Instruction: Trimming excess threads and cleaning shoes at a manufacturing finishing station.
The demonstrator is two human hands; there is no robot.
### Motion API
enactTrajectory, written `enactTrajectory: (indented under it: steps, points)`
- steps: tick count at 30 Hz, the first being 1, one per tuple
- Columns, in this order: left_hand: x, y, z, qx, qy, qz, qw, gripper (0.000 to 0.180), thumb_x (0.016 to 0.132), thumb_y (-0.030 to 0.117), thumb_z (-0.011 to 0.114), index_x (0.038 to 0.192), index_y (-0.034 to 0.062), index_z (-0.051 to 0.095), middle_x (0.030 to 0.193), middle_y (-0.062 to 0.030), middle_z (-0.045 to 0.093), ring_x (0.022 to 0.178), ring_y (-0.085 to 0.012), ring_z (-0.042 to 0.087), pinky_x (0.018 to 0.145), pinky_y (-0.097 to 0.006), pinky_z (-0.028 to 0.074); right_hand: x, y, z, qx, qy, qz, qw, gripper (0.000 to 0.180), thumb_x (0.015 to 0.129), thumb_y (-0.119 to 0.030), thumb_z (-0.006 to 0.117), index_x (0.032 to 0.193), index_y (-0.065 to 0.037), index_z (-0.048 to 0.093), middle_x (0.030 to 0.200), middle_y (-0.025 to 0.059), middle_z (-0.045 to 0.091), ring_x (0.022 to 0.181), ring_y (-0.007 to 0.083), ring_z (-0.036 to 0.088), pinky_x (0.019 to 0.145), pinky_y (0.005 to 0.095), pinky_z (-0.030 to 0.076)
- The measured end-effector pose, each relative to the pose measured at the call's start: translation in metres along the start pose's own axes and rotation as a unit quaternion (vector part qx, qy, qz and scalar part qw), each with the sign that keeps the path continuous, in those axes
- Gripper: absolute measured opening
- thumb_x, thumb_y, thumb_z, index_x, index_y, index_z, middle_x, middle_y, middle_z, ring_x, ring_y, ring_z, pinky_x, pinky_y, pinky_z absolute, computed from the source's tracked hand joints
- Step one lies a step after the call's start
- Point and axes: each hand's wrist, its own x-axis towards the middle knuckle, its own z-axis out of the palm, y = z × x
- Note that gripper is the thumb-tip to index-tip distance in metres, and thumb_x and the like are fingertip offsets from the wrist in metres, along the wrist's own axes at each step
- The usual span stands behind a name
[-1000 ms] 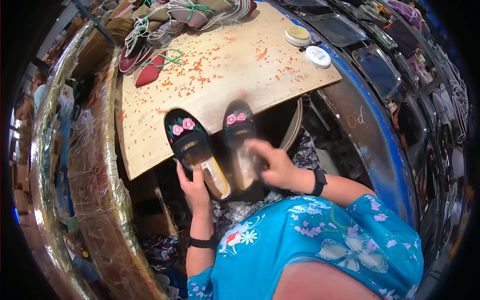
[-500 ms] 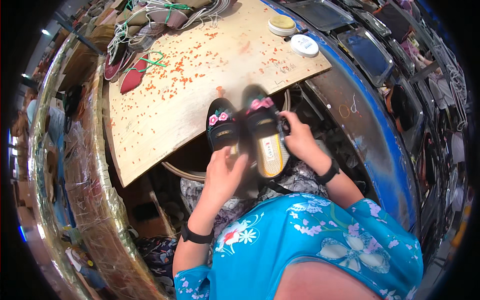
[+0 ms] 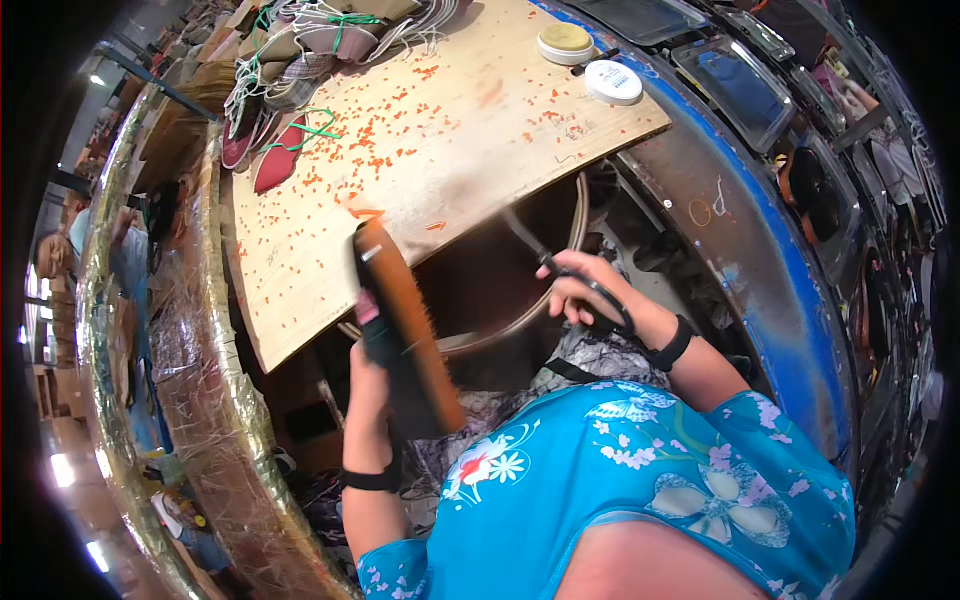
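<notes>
A black shoe [image 3: 398,375] with a pink flower and an orange sole edge stands tilted on its side in front of my left hand [image 3: 364,365]. The left fingers are mostly hidden behind it, and they carry the shoe. Motion smears it, so I cannot tell whether a second shoe lies against it. My right hand [image 3: 585,288] is closed round a pair of scissors [image 3: 612,303] with black handles. The blurred scissor blades point up and left toward the board's near edge.
Small orange scraps lie over the pale wooden board [image 3: 440,160]. A red shoe [image 3: 280,160] and a heap of tied shoes [image 3: 330,40] are at its far left. Far right are a round tin [image 3: 566,42] and a white lid [image 3: 613,82]. A blue-edged metal bench [image 3: 760,290] runs along the right.
The left hand has moved left with the black footwear and turned it, so the orange sole edge now shows. My right hand has come away from the shoes, holding scissors.
</notes>
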Motion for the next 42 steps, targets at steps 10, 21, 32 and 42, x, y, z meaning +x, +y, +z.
enactTrajectory:
  steps: [10,21,32,42]
  points:
    - [-0.054,-0.025,-0.055,-0.174,0.019,-0.047,0.983,0.037,0.094,0.027,0.047,0.122,0.0030,0.049,0.114,-0.0097,0.058,0.099,-0.0199,0.059,0.083,-0.033,0.049,0.019,-0.019,0.114,-0.410,-0.020,-0.245,0.878,0.054,0.072,-0.040,0.070,0.113,-0.008,0.057,0.086,0.0126,0.061,0.080,0.0290,0.060,0.069,0.0370,0.047]
    - [-0.040,-0.036,-0.066,-0.092,-0.073,-0.082,0.990,0.029,0.093,0.020,0.048,0.115,0.0019,0.055,0.104,-0.0091,0.062,0.088,-0.0166,0.062,0.073,-0.028,0.051,0.041,0.015,0.110,-0.443,0.032,-0.193,0.875,0.043,0.075,-0.033,0.070,0.106,-0.006,0.060,0.081,0.0157,0.063,0.072,0.0306,0.062,0.065,0.0369,0.049]
    - [-0.044,-0.012,-0.040,0.121,-0.073,-0.029,0.989,0.012,0.087,0.005,0.054,0.091,-0.0009,0.063,0.077,-0.0009,0.063,0.068,-0.0082,0.059,0.059,-0.022,0.048,0.013,0.001,0.096,-0.333,-0.027,-0.209,0.919,0.052,0.073,-0.032,0.074,0.112,-0.004,0.057,0.085,0.0170,0.063,0.080,0.0301,0.063,0.071,0.0343,0.048]
    - [-0.078,-0.011,-0.048,-0.229,0.010,-0.126,0.965,0.040,0.095,0.032,0.045,0.122,0.0035,0.050,0.108,-0.0098,0.061,0.097,-0.0224,0.061,0.082,-0.035,0.051,0.000,0.016,0.065,-0.401,-0.033,-0.173,0.899,0.044,0.074,-0.033,0.071,0.107,-0.007,0.058,0.082,0.0165,0.063,0.079,0.0336,0.062,0.068,0.0379,0.049]
